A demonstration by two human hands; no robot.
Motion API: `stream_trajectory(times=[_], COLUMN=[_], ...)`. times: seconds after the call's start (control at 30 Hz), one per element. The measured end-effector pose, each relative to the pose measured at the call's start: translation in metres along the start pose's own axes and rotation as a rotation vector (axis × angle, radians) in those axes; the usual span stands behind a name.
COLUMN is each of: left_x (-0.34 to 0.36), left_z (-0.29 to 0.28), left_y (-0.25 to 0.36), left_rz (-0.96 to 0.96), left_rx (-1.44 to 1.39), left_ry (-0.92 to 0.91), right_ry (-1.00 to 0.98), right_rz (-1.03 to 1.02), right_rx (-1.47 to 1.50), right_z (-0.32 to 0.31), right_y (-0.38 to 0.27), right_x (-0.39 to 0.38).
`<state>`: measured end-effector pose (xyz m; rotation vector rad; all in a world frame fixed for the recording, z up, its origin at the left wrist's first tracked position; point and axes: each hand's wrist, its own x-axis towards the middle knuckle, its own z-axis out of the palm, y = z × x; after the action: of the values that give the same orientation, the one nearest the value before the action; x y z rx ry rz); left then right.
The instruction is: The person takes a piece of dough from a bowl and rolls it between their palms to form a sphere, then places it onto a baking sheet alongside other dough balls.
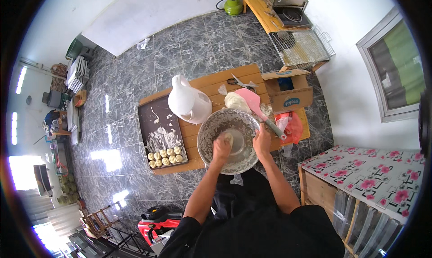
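Note:
A large metal bowl (208, 127) with pale batter or dough smears on its inner wall stands at the table's near edge, in front of my body. My right hand (261, 143) is closed on its right rim. Inside the bowl, my left hand (221, 148) is closed around a small pale lump of dough (229, 139), partly hidden by the fingers. Beyond the bowl lie a pink spatula (252, 100) with a grey handle and a clear bag of white stuff (236, 101). To the left, a dark baking tray (148, 118) holds several round, ridged dough pieces (165, 158) and white smears.
A white pitcher (189, 100) stands between tray and bowl on the wooden table (216, 80). Scissors (243, 82) lie at its far edge. Right of it are a cardboard box (290, 96) and a red plastic bag (292, 130). A flower-patterned counter (364, 177) stands farther right.

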<state>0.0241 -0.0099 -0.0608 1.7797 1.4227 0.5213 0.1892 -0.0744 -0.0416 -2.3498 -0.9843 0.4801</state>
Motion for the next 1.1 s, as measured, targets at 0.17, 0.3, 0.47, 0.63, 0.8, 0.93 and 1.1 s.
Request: stream_trajectory(times=[0.17, 0.3, 0.47, 0.63, 0.8, 0.93, 1.1], left_x=[0.020, 0.028, 0.029, 0.022, 0.011, 0.003, 0.005], left_z=[-0.023, -0.030, -0.027, -0.020, -0.024, -0.030, -0.027], left_y=[0.003, 0.012, 0.014, -0.001, 0.004, 0.032, 0.049], left_rz=[-0.125, -0.309, -0.501, -0.036, 0.035, 0.219, 0.012], left_rx=[-0.273, -0.573, -0.785, -0.583, -0.424, -0.296, -0.566], left_ry=[0.055, -0.158, -0.407, -0.405, -0.338, -0.073, 0.108], right_ry=[-0.003, 0.197, 0.312, -0.103, 0.118, 0.125, 0.056], right_rz=[-0.044, -0.213, -0.501, 0.004, -0.028, -0.027, -0.100], right_rx=[-0.026, -0.063, 0.052, 0.571, 0.413, 0.397, 0.377], right_z=[-0.002, -0.010, -0.007, 0.028, 0.043, 0.035, 0.014], right_y=[0.002, -0.017, -0.057, -0.073, -0.064, -0.066, -0.061], right_x=[0.001, -0.001, -0.020, -0.034, -0.041, -0.031, -0.012])
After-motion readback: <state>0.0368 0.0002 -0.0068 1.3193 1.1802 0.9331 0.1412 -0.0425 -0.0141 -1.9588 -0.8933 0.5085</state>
